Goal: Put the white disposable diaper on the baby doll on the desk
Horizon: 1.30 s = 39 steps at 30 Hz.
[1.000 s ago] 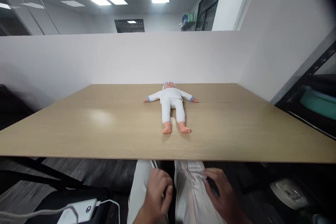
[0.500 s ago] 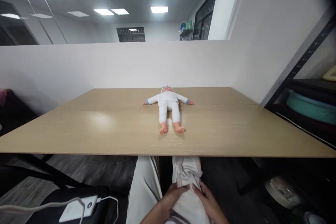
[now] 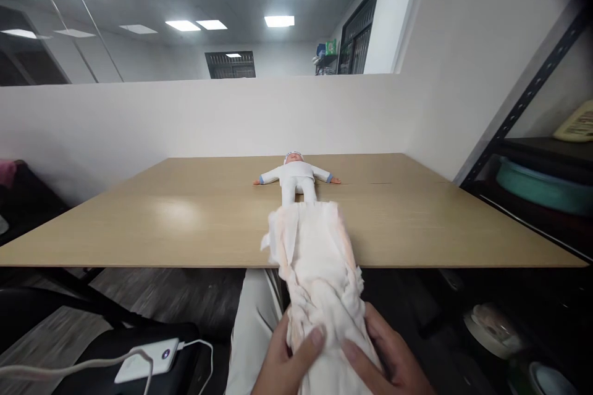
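The left hand (image 3: 291, 355) and right hand (image 3: 393, 355) grip the near part of a white diaper (image 3: 319, 253) from its 2 sides, thumbs on top. The diaper reaches forward, its far end showing against the table (image 3: 185, 234); whether it touches there I cannot tell. Beyond, a doll (image 3: 296, 171) in white lies face up, 2 arms spread, feet hidden behind the diaper. A pale wall (image 3: 287, 117) stands farther back.

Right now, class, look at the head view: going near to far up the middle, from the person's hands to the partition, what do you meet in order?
Left hand and right hand, about level → far end of the white diaper-like item they hold → doll → white partition.
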Motion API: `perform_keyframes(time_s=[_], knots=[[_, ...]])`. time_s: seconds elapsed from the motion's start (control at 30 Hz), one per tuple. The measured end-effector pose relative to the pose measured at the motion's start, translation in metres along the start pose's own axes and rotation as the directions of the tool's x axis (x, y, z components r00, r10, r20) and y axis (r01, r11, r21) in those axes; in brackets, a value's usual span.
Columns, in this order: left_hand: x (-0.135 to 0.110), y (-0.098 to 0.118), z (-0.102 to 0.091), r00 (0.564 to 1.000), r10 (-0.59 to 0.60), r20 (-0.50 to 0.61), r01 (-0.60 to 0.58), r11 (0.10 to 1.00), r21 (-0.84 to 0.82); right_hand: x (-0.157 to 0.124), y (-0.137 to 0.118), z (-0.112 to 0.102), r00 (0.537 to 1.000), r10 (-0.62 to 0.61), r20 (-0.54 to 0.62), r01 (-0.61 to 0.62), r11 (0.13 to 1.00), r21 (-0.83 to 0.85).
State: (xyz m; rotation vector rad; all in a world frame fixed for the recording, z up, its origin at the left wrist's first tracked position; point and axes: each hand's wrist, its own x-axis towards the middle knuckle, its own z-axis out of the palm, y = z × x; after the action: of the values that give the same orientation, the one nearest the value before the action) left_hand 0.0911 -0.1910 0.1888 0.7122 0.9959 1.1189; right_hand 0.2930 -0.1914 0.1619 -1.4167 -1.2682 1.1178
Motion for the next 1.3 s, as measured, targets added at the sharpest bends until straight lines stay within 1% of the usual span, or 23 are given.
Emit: perform_keyframes(time_s=[0.07, 0.13, 0.23, 0.3, 0.4, 0.47, 0.5, 0.57, 0.6, 0.63, 0.67, 0.7, 0.73, 0.77, 0.83, 0.9, 0.97, 1.03, 1.1, 1.17, 1.23, 1.3], knots=[[0.018, 0.005, 0.0, 0.999, 0.033, -0.014, -0.033, 0.999, 0.005, 0.019, -0.003, 0.01, 0.999, -0.043, 0.033, 0.042, 0.999, 0.009], [0.037, 0.004, -0.005, 0.999, 0.052, -0.005, -0.052, 0.998, 0.026, 0.039, -0.003, 0.019, 0.987, -0.092, 0.133, 0.088, 0.995, 0.042], [0.061, -0.006, -0.018, 0.999, 0.045, -0.007, -0.045, 0.998, 0.032, 0.061, 0.002, 0.031, 0.952, -0.136, 0.276, 0.112, 0.989, 0.1], [0.07, -0.015, -0.024, 1.0, 0.021, -0.022, -0.021, 1.0, 0.015, 0.068, 0.009, 0.034, 0.942, -0.136, 0.305, 0.108, 0.988, 0.107], [0.074, -0.023, -0.029, 0.999, -0.018, -0.033, 0.018, 1.0, 0.007, 0.069, 0.023, 0.033, 0.939, -0.11, 0.326, 0.097, 0.994, 0.054], [0.073, -0.026, -0.029, 0.998, -0.033, -0.046, 0.034, 0.999, 0.019, 0.067, 0.031, 0.03, 0.949, -0.1, 0.299, 0.118, 0.992, -0.042], [0.072, -0.027, -0.029, 0.998, -0.034, -0.055, 0.036, 0.999, 0.026, 0.066, 0.034, 0.028, 0.961, -0.111, 0.254, 0.143, 0.984, -0.11], [0.072, -0.029, -0.029, 0.997, -0.026, -0.069, 0.029, 0.999, 0.04, 0.067, 0.038, 0.025, 0.975, -0.194, 0.107, 0.215, 0.944, -0.251], [0.072, -0.03, -0.03, 0.997, -0.016, -0.073, 0.02, 0.999, 0.047, 0.068, 0.037, 0.024, 0.966, -0.256, 0.03, 0.252, 0.916, -0.311], [0.072, -0.03, -0.03, 0.997, -0.004, -0.072, 0.009, 0.998, 0.057, 0.07, 0.034, 0.024, 0.947, -0.319, -0.03, 0.288, 0.888, -0.357], [0.073, -0.03, -0.03, 0.998, 0.007, -0.064, -0.003, 0.998, 0.07, 0.073, 0.029, 0.024, 0.923, -0.378, -0.065, 0.325, 0.861, -0.39], [0.073, -0.03, -0.031, 0.999, 0.016, -0.051, -0.012, 0.996, 0.087, 0.076, 0.022, 0.025, 0.901, -0.428, -0.074, 0.362, 0.834, -0.417], [0.074, -0.029, -0.031, 0.999, 0.024, -0.036, -0.02, 0.994, 0.106, 0.081, 0.014, 0.027, 0.883, -0.467, -0.057, 0.397, 0.806, -0.439], [0.074, -0.028, -0.031, 0.999, 0.032, -0.022, -0.029, 0.991, 0.127, 0.086, 0.004, 0.029, 0.869, -0.495, -0.015, 0.434, 0.776, -0.457], [0.075, -0.027, -0.031, 0.999, 0.049, -0.004, -0.047, 0.984, 0.171, 0.1, -0.014, 0.038, 0.839, -0.532, 0.111, 0.513, 0.71, -0.482], [0.075, -0.027, -0.031, 0.998, 0.06, 0.005, -0.059, 0.975, 0.215, 0.119, -0.026, 0.051, 0.803, -0.543, 0.244, 0.585, 0.64, -0.498], [0.075, -0.027, -0.032, 0.998, 0.061, 0.018, -0.064, 0.966, 0.252, 0.14, -0.029, 0.064, 0.776, -0.53, 0.342, 0.626, 0.58, -0.522], [0.074, -0.027, -0.036, 0.997, 0.062, 0.039, -0.071, 0.95, 0.303, 0.161, -0.023, 0.076, 0.779, -0.484, 0.398, 0.624, 0.535, -0.57], [0.071, -0.023, -0.044, 0.994, 0.072, 0.087, -0.102, 0.906, 0.412, 0.177, -0.013, 0.084, 0.799, -0.428, 0.423, 0.599, 0.504, -0.622], [0.067, -0.01, -0.054, 0.982, 0.088, 0.164, -0.166, 0.809, 0.564, 0.186, -0.003, 0.087, 0.809, -0.399, 0.433, 0.586, 0.478, -0.654], [0.064, 0.011, -0.063, 0.968, 0.096, 0.231, -0.232, 0.688, 0.687, 0.19, 0.004, 0.088, 0.808, -0.399, 0.434, 0.585, 0.458, -0.669], [0.067, 0.041, -0.07, 0.953, 0.109, 0.282, -0.29, 0.584, 0.758, 0.19, 0.008, 0.088, 0.805, -0.403, 0.435, 0.588, 0.444, -0.676]])
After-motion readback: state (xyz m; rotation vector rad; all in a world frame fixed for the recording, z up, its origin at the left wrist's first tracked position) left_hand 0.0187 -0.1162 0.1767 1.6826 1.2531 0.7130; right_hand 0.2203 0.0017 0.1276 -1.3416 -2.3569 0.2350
